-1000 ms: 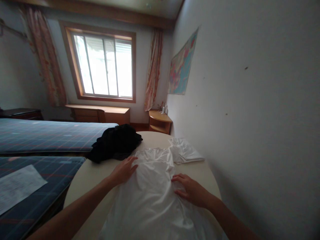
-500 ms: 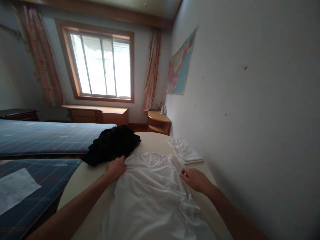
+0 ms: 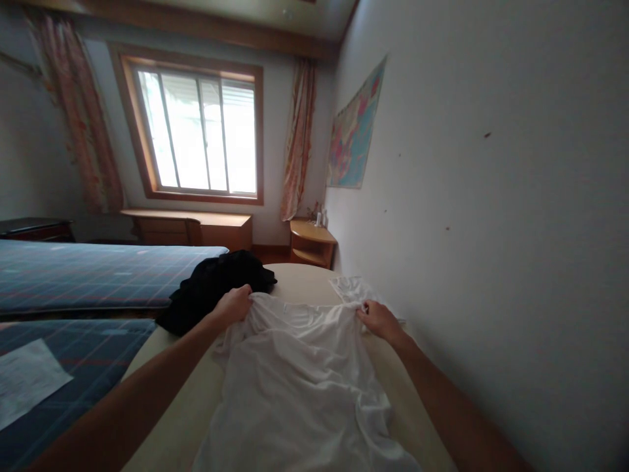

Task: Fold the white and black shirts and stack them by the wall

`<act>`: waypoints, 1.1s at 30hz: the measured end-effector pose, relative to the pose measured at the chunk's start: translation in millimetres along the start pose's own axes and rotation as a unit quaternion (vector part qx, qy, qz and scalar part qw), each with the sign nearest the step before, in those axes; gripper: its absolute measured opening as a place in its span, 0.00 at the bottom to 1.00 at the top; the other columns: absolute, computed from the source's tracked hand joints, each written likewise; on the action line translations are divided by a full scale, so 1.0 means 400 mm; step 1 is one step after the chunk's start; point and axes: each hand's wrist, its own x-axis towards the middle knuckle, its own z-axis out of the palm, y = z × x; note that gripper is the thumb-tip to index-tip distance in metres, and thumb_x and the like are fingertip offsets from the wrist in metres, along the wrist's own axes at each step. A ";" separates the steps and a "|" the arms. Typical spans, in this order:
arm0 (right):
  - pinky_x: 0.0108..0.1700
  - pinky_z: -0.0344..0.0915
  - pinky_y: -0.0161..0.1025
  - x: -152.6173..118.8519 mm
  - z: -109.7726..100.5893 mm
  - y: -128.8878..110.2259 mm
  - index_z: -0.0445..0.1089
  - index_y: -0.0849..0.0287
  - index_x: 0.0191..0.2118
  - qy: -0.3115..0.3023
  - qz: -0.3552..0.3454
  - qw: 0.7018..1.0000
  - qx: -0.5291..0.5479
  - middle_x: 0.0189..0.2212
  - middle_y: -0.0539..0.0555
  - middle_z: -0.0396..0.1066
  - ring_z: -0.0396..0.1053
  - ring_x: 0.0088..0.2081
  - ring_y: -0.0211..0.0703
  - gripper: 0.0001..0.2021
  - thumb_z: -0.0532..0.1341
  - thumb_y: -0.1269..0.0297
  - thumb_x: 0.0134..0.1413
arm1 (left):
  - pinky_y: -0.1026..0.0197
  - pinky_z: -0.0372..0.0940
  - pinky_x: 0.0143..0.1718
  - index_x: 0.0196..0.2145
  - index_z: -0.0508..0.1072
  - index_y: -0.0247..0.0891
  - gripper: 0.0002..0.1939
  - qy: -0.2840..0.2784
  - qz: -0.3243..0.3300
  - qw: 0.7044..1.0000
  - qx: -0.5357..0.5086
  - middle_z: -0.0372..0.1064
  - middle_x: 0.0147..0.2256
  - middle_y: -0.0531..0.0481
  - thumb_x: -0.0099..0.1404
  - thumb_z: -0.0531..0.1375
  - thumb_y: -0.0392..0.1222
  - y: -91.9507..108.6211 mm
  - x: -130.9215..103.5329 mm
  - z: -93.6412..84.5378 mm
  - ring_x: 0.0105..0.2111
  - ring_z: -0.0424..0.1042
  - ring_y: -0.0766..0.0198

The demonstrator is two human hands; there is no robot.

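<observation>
A white shirt (image 3: 299, 387) stretches along the pale round table (image 3: 295, 278), wrinkled through its middle and running out of view at the bottom. My left hand (image 3: 236, 305) pinches its far left corner. At the far right corner, my right hand (image 3: 379, 320) has its fingers closed on the cloth. The far edge hangs taut between both hands, slightly raised. A heap of black clothing (image 3: 211, 288) lies just beyond my left hand. Behind my right hand is a folded white garment (image 3: 350, 287), partly hidden by that hand and the shirt.
Two beds with blue plaid mattresses (image 3: 98, 275) stand at the left, and a sheet of paper (image 3: 32, 380) rests on the nearer one. A white wall (image 3: 491, 295) runs close along the right. A wooden desk (image 3: 221, 226) and corner shelf (image 3: 314, 235) are at the back.
Both hands have moved up and away from me, lifting the shirt's far edge. My right hand now grips the far right corner, and the edge is pulled straighter.
</observation>
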 end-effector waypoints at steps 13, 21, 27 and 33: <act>0.47 0.64 0.43 0.139 -0.033 0.050 0.62 0.63 0.58 0.177 0.103 0.979 -0.017 0.55 0.66 0.65 0.67 0.52 0.54 0.21 0.54 0.69 0.59 | 0.53 0.56 0.60 0.58 0.63 0.32 0.26 0.138 0.129 0.982 0.012 0.55 0.62 0.34 0.61 0.58 0.34 0.104 0.066 0.175 0.61 0.59 0.50; 0.57 0.59 0.43 0.000 0.138 -0.083 0.68 0.59 0.53 0.132 -0.112 0.985 0.025 0.54 0.60 0.67 0.64 0.54 0.50 0.18 0.51 0.57 0.64 | 0.46 0.56 0.56 0.55 0.68 0.34 0.21 0.188 0.130 0.969 0.096 0.63 0.56 0.36 0.67 0.49 0.32 0.061 -0.023 0.239 0.55 0.62 0.46; 0.66 0.45 0.48 -0.111 0.222 -0.084 0.62 0.56 0.62 0.013 -0.216 0.976 0.030 0.64 0.57 0.58 0.53 0.65 0.49 0.27 0.48 0.47 0.65 | 0.49 0.59 0.50 0.51 0.71 0.40 0.19 0.190 0.076 0.971 0.124 0.69 0.50 0.38 0.68 0.49 0.32 -0.004 -0.019 0.153 0.50 0.67 0.48; 0.68 0.40 0.51 -0.113 0.201 -0.017 0.56 0.54 0.66 -0.069 -0.238 0.969 0.011 0.68 0.56 0.50 0.45 0.69 0.51 0.32 0.48 0.43 0.63 | 0.58 0.63 0.37 0.44 0.73 0.44 0.13 0.190 -0.003 0.981 0.031 0.73 0.43 0.46 0.71 0.50 0.42 -0.022 0.035 0.048 0.39 0.73 0.55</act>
